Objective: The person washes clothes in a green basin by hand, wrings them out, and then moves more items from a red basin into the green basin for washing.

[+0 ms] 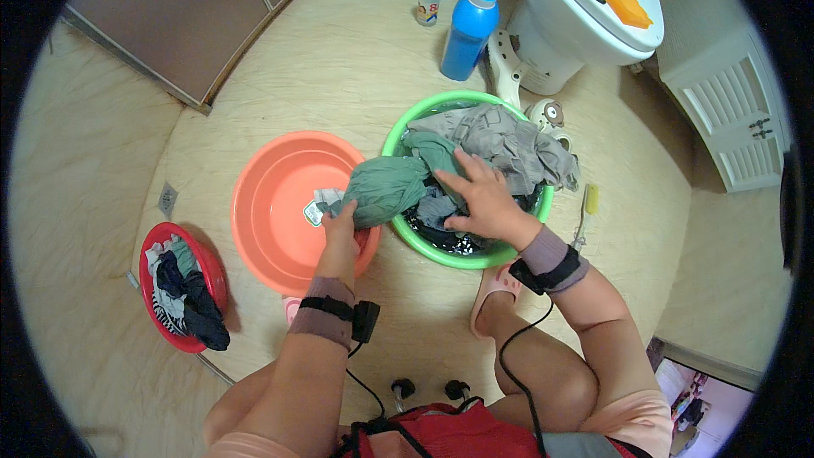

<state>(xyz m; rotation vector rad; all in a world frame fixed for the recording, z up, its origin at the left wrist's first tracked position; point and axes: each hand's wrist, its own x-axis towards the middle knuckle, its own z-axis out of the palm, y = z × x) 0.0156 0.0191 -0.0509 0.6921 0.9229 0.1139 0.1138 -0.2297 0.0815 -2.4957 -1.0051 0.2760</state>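
A wet green garment (388, 187) stretches from the green basin (424, 246) over its rim toward the orange basin (263, 203). My left hand (341, 225) grips the garment's end, with a white label, above the orange basin's edge. My right hand (482, 195) rests on the garment and darker clothes inside the green basin, fingers spread. A grey garment (509, 140) lies heaped at the far side of the green basin, which holds dark water.
A red basket (153, 246) of dark and striped clothes sits at the left. A blue detergent bottle (468, 30), a small bottle (429, 0), a white toilet (585, 17), a white cabinet (729, 110) and a yellow brush (588, 203) surround the basins.
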